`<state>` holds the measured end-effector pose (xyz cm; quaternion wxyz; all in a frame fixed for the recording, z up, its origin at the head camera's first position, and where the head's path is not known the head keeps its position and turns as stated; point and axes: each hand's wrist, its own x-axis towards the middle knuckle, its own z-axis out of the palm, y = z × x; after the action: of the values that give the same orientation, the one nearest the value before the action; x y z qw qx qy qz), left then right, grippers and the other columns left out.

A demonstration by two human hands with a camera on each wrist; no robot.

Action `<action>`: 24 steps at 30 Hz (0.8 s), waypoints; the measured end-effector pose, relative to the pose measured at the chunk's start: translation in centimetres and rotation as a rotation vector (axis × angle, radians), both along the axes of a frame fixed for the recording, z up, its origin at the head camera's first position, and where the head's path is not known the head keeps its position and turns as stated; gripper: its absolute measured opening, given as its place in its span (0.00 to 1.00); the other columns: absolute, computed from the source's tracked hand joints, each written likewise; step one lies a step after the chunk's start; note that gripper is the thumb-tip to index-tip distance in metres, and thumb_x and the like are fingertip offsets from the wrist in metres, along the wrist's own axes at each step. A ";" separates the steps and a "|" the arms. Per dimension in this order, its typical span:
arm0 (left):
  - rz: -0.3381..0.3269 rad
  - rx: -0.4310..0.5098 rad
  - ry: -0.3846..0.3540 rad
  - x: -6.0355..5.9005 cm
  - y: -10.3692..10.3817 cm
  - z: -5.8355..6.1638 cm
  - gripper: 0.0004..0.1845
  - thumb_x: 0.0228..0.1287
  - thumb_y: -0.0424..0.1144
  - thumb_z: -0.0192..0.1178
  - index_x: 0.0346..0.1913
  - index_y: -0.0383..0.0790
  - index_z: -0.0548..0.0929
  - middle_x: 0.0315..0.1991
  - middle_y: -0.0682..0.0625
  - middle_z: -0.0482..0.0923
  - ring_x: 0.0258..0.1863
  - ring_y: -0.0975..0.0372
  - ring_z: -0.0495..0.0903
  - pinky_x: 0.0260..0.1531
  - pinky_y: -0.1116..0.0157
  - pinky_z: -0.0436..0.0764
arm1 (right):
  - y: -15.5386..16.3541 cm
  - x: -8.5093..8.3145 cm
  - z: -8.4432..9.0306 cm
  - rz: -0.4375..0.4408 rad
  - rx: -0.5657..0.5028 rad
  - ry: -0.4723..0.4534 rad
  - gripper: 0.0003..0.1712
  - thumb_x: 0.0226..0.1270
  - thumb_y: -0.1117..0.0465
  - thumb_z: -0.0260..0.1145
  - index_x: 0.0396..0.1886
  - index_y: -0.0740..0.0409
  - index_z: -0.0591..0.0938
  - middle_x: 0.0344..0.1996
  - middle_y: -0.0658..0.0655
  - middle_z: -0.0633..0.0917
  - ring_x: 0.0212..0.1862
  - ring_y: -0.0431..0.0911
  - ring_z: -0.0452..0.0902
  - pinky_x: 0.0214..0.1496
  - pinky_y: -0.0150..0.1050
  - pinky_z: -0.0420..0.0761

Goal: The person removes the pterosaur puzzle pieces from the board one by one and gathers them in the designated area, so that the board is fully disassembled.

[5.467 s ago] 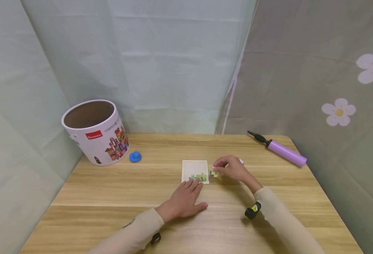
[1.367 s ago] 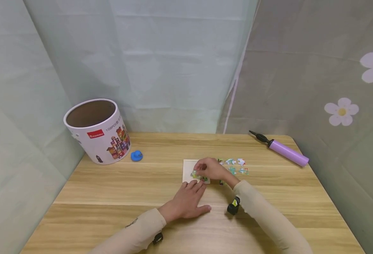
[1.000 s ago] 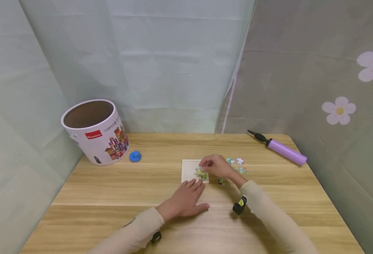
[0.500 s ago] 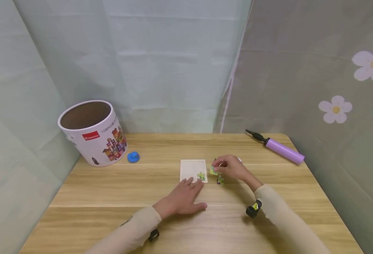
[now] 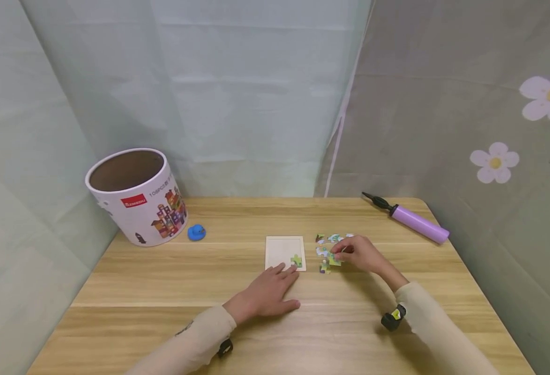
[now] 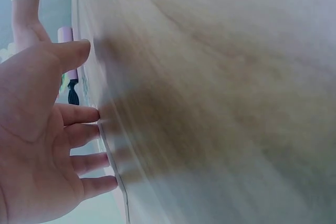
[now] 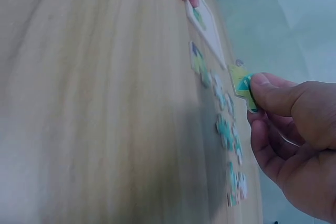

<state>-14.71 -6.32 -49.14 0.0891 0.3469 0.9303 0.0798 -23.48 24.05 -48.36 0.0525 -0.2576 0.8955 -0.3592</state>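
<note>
The fingertips of my left hand point(image 5: 265, 292) rest on the near edge of a small square wooden puzzle tray point(image 5: 277, 251), fingers straight and thumb out to the side. One green jigsaw piece point(image 5: 296, 260) lies in the tray's lower right part, by those fingertips. To the right of the tray, my right hand point(image 5: 361, 253) pinches a yellow-green jigsaw piece point(image 7: 240, 81) between thumb and fingers, raised over the table. Several loose jigsaw pieces point(image 7: 224, 132) lie below and beside that hand, which hides some of them in the head view.
A large white printed bucket point(image 5: 139, 203) stands at the back left, with a blue toy duck point(image 5: 196, 232) beside it. A purple hand pump point(image 5: 417, 223) lies at the back right of the wooden table point(image 5: 172, 291). Curtains hang behind.
My right hand has carried the yellow-green jigsaw piece from the tray rightward to the loose pieces. A single green piece now shows in the tray. My left hand has stayed at its edge.
</note>
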 end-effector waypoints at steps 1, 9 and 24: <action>-0.004 0.001 0.004 0.0 0.0 0.0 0.39 0.74 0.61 0.53 0.76 0.36 0.68 0.78 0.44 0.63 0.76 0.44 0.63 0.73 0.47 0.64 | 0.2 0.1 -0.1 0.003 0.006 0.001 0.04 0.64 0.64 0.74 0.38 0.55 0.91 0.34 0.47 0.90 0.33 0.37 0.79 0.38 0.33 0.79; -0.003 -0.007 0.011 0.1 -0.1 -0.3 0.39 0.74 0.60 0.53 0.77 0.37 0.66 0.78 0.44 0.61 0.76 0.45 0.61 0.73 0.47 0.64 | 1.3 0.7 -0.6 0.015 0.040 -0.011 0.03 0.64 0.63 0.75 0.37 0.52 0.91 0.36 0.48 0.90 0.33 0.35 0.79 0.38 0.33 0.80; -0.011 -0.014 0.038 0.0 0.0 -0.4 0.39 0.73 0.60 0.54 0.76 0.36 0.68 0.78 0.43 0.63 0.76 0.44 0.63 0.72 0.46 0.66 | 1.7 1.2 -1.2 0.017 0.089 0.028 0.03 0.64 0.64 0.74 0.37 0.53 0.91 0.37 0.48 0.90 0.39 0.36 0.81 0.42 0.34 0.81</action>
<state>-14.69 -6.32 -49.56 0.0744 0.3528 0.9304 0.0661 -22.32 25.78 -49.54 0.0547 -0.2677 0.9089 -0.3151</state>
